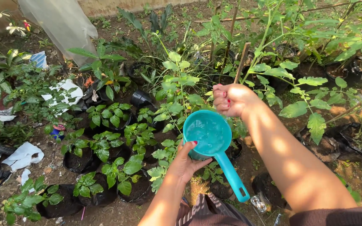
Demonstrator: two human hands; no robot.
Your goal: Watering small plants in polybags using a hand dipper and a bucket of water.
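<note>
scoop: teal plastic water scoop point(209, 134) w/ round bowl and long handle, held mid-air above the potted seedlings point(105, 146), roughly centre of view, nothing under it but plants + soil.
scoop axis: bowl up and toward the plants, handle running down-right back toward the person; handle end w/ hang hole hangs free, no hand on it.
left hand: left hand point(185, 164) cups the bowl from below/near side, palm under it, thumb tip hooked on the rim's left edge. grip = fingers curled round the bowl wall, carrying its weight.
right hand: right hand point(231, 100) sits at the far-right rim of the bowl, fingers bunched together and curled down toward the inside; whether they touch the rim or the water i can't tell. grip = pressed together, nothing clearly pinched.
key relation: both hands are on the bowl end, not the handle; left is below, right is above + beyond, so the bowl sits between them.
contents: inside looks wet/glossy, water level hard to read.
below: black grow bags point(78, 161) w/ leafy seedlings to the left and ahead of the scoop, bare soil ground point(118, 211) near the person.
beyond: thin wooden stake point(243, 60) stands just behind the right hand, among taller shrubs.
litter: white scraps point(24, 155) lie well left, apart from the hands.
</note>
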